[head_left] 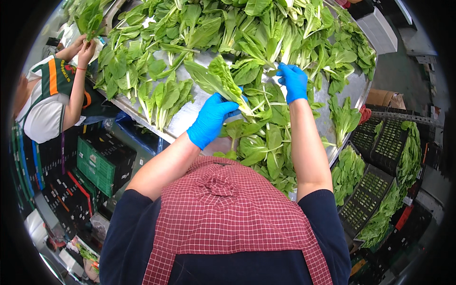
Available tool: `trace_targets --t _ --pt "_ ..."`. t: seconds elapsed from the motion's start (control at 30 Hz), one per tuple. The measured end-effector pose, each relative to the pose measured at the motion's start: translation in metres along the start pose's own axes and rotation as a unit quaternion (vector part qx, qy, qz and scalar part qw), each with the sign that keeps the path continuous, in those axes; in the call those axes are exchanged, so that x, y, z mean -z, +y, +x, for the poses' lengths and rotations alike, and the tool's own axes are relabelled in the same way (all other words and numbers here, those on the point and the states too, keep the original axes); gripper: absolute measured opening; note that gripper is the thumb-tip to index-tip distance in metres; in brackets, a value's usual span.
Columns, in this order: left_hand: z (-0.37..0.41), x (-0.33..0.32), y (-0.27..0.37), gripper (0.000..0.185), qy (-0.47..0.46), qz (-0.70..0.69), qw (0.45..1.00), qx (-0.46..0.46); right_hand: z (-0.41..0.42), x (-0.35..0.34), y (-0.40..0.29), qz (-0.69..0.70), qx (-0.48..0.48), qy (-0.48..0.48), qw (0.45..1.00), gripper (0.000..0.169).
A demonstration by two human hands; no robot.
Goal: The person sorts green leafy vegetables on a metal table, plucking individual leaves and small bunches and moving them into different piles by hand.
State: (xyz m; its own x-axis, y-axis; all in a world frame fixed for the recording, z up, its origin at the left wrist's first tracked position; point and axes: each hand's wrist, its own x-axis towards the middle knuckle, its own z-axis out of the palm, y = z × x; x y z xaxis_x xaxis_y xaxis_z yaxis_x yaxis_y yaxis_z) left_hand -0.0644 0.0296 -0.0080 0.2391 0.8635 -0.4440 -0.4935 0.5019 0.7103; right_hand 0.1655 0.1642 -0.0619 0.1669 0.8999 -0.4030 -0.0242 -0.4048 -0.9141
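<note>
My left hand [213, 117], in a blue glove, grips a small head of leafy greens [228, 80] by its pale base. The leaves point up and to the left, over the metal tabletop [181, 121]. To the right, my right hand [294, 82], also gloved in blue, has its fingers bent near the white stems of the heaped greens [260, 39]. A small bit of leaf shows at those fingertips; whether they pinch it is unclear. Loose leaves [263, 142] lie below and between my hands, close against my checked apron [231, 221].
At the left a co-worker [53, 96] holds a bunch of greens [89, 19] in both hands. A green plastic crate [96, 164] stands on the floor beneath. Black crates [368, 196] with greens are at the right, beyond the table's metal rim [333, 156].
</note>
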Motion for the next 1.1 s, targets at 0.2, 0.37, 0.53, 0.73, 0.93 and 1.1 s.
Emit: trace_targets --t 0.2,0.37,0.53,0.73,0.93,1.1 --pt "0.009 -0.015 0.012 0.043 0.010 0.020 0.999 -0.029 -0.099 0.012 -0.005 0.017 0.029 -0.070 0.997 0.019" --pt "0.013 -0.034 0.003 0.046 -0.039 0.096 0.994 -0.046 -0.153 0.011 0.017 -0.133 0.124 -0.094 0.979 0.021" --pt "0.005 -0.041 -0.014 0.046 0.015 0.067 0.998 -0.009 -0.184 0.001 0.004 -0.349 0.205 -0.094 0.910 0.021" --pt "-0.001 -0.028 -0.021 0.045 0.012 0.060 0.998 0.004 -0.190 -0.003 0.026 -0.218 0.168 -0.109 0.955 0.020" --pt "-0.009 -0.026 -0.028 0.045 0.010 0.072 0.997 0.010 -0.190 -0.006 0.030 -0.197 0.124 -0.116 0.966 0.022" --pt "-0.016 -0.027 -0.017 0.041 -0.028 0.073 0.996 0.042 -0.190 0.003 0.042 -0.137 0.104 -0.129 0.977 0.024"
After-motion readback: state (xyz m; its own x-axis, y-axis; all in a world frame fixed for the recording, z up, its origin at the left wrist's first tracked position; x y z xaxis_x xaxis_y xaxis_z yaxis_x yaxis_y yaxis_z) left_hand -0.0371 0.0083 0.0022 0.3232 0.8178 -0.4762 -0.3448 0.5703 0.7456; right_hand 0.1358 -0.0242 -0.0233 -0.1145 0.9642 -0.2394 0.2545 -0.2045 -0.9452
